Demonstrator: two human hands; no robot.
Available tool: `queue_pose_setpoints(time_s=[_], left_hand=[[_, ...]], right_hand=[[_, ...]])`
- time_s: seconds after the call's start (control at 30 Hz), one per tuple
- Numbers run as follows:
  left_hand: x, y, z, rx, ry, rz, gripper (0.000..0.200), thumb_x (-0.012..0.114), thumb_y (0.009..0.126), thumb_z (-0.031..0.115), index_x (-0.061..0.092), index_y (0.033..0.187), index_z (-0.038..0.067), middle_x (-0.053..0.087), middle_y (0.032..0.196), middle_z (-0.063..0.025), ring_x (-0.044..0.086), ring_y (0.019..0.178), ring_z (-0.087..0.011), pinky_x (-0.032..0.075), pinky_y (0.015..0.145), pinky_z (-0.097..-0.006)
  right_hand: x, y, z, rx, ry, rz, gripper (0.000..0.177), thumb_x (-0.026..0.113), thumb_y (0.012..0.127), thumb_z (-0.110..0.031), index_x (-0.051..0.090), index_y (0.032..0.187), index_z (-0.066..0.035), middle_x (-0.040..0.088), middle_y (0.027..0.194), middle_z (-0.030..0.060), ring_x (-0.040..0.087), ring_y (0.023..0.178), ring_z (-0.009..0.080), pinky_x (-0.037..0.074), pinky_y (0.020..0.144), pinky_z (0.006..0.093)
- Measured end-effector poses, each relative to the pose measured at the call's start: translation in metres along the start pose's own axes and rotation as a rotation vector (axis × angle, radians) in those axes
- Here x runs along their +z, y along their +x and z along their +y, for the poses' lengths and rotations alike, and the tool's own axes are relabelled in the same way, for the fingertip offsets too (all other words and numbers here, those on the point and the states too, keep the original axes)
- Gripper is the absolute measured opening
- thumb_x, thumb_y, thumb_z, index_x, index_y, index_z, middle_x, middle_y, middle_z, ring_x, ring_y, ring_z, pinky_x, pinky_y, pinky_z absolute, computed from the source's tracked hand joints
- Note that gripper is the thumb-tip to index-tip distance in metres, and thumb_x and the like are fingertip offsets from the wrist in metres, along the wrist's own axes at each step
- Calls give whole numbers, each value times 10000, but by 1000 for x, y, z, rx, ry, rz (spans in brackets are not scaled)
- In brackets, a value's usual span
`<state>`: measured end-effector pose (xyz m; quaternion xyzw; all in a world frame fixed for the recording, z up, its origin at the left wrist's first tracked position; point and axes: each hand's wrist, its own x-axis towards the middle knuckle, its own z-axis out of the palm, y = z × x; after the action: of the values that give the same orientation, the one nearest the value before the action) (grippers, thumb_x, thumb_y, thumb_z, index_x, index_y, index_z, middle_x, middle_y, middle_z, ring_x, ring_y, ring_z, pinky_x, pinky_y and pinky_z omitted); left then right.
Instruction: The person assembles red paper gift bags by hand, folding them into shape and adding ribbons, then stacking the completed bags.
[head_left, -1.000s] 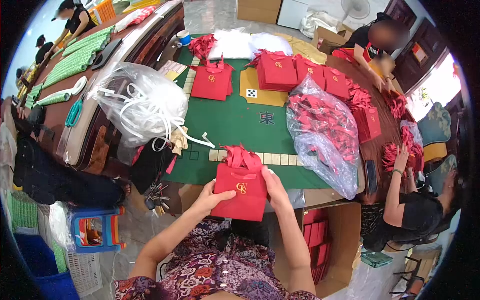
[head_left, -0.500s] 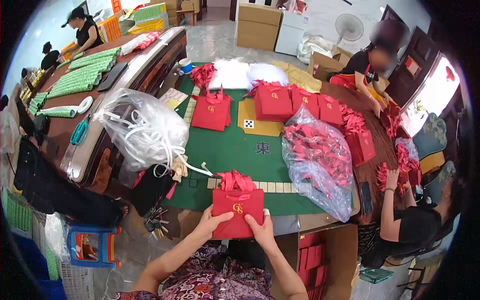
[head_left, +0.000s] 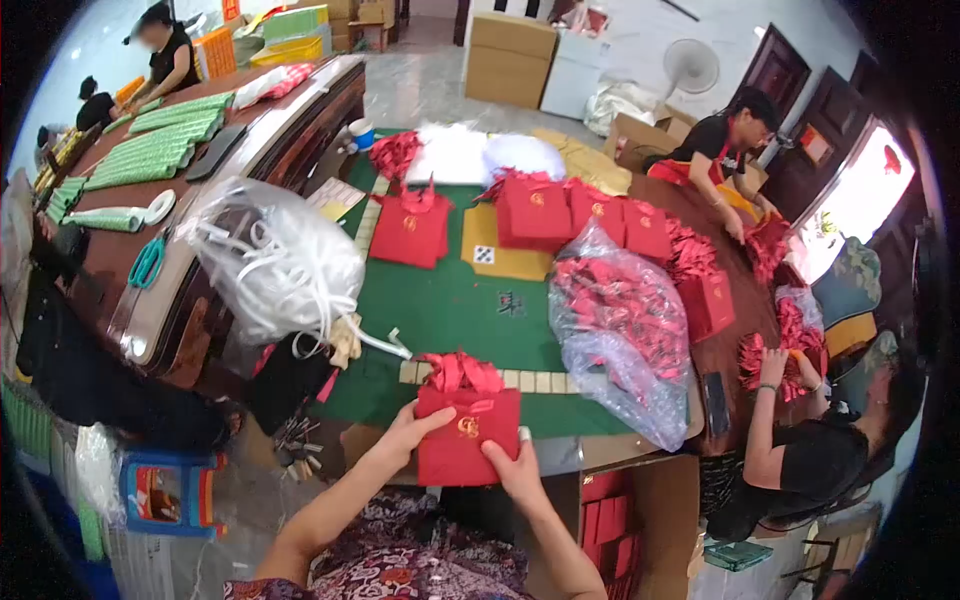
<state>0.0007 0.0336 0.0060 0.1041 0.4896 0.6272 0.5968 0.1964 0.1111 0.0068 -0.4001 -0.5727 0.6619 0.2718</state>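
Between my two hands is a red paper gift bag [head_left: 465, 455] with a gold logo and red ribbon [head_left: 462, 372] bunched at its top. My left hand [head_left: 412, 428] grips the bag's left edge, thumb across the front. Lower on the right side, my right hand [head_left: 516, 466] has its thumb on the front face; a pale wrap covers one fingertip. Both hands are closed on the bag, with the fingers behind it hidden. The bag is held upright at the near edge of the green table [head_left: 430, 310].
A clear sack of white ribbon [head_left: 280, 265] lies left, and a plastic bag of red ribbons [head_left: 625, 335] right. Red gift bags [head_left: 535, 212] stand in rows at the back. An open carton [head_left: 655, 520] holds more below. Co-workers' hands [head_left: 785, 368] handle red pieces at right.
My view has shifted slightly. My left hand has slid up the bag's left edge, and the bag stays in both hands. The co-worker at the back right has raised their head.
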Motion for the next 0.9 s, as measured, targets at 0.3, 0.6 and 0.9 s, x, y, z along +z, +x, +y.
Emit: queue_pose_setpoints(time_s=[0.3, 0.6, 0.9], left_hand=[[2, 12, 6, 301, 136, -48, 467, 759, 837, 63, 552, 1252, 13, 664, 1138, -87, 635, 1027, -165, 521, 917, -335], [17, 20, 20, 208, 131, -84, 488, 776, 818, 56, 551, 1250, 29, 662, 1135, -90, 648, 1011, -173, 537, 903, -345], [30, 31, 24, 174, 42, -124, 508, 782, 822, 78, 551, 1272, 40, 663, 1137, -90, 651, 1016, -186, 545, 893, -363]], right_hand=[[-22, 32, -27, 101, -13, -160, 662, 681, 930, -334, 387, 1402, 25, 563, 1297, 126, 546, 1172, 180, 440, 1016, 326], [-6, 68, -31, 101, 180, 20, 413, 715, 906, -312, 604, 1170, -14, 675, 1068, 77, 651, 925, 140, 538, 831, 297], [-13, 74, -37, 40, 174, 102, 357, 735, 892, -273, 613, 1129, -36, 676, 1016, 47, 639, 900, 127, 524, 799, 290]])
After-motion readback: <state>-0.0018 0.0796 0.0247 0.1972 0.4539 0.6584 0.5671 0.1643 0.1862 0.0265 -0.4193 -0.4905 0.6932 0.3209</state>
